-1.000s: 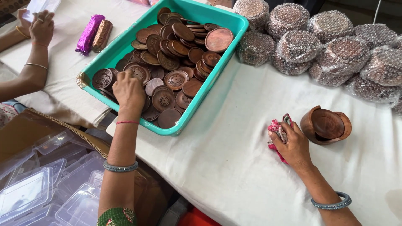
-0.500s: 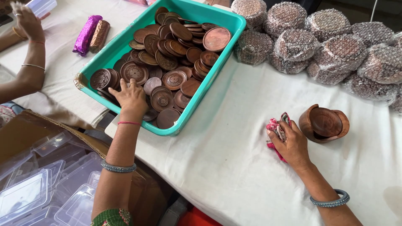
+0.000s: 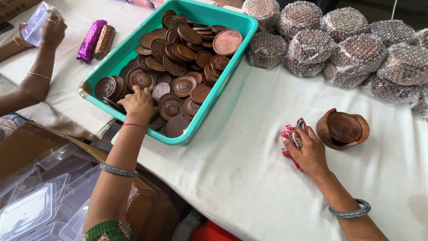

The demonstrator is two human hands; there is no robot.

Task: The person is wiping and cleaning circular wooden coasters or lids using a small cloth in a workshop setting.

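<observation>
My left hand point(image 3: 139, 103) reaches into the teal plastic tub point(image 3: 232, 78), fingers curled around a brown wooden disc at its near corner. The tub is filled with several round carved wooden discs point(image 3: 183, 85). My right hand point(image 3: 307, 151) rests on the white cloth of the table, closed on a pink and red rag point(image 3: 290, 134). Just right of that hand stands a round wooden bowl-like holder point(image 3: 342, 128).
Several bubble-wrapped round bundles point(image 3: 339, 49) line the table's far side. Another person's hands point(image 3: 49, 29) at the upper left hold a clear plastic box, beside purple and brown foil-wrapped pieces point(image 3: 91, 40). Clear plastic boxes point(image 3: 31, 205) sit in a cardboard carton at lower left.
My left hand has moved down to the tub's near corner and closed on a disc. The other person's hands have lifted a clear box. My right hand has stayed put.
</observation>
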